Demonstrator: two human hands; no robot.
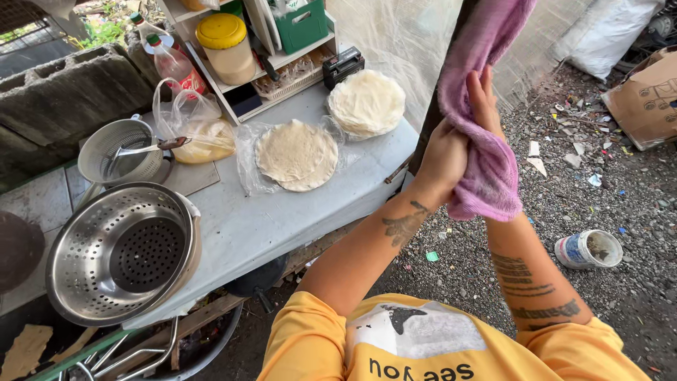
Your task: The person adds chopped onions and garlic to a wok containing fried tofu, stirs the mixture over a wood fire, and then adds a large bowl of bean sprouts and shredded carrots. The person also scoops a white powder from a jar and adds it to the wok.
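Left hand (443,156) closed around purple towel (486,169), knuckles up | right hand (483,99) fingers extended, flat against towel, partly wrapped in it | towel hangs from 12 o'clock, at 3 o'clock of grey table (247,226) | tortilla stack (297,154) at 9 o'clock of hands; steel colander (123,254) at 8 o'clock.

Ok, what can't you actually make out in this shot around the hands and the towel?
Head view only:
- Right hand: palm and thumb hidden by the purple towel; fingers show above it.
- Left hand: fingertips buried in the towel, so its grip is unclear.
- Towel top: cut off by the upper edge.
- Colander: underside hidden by the table.
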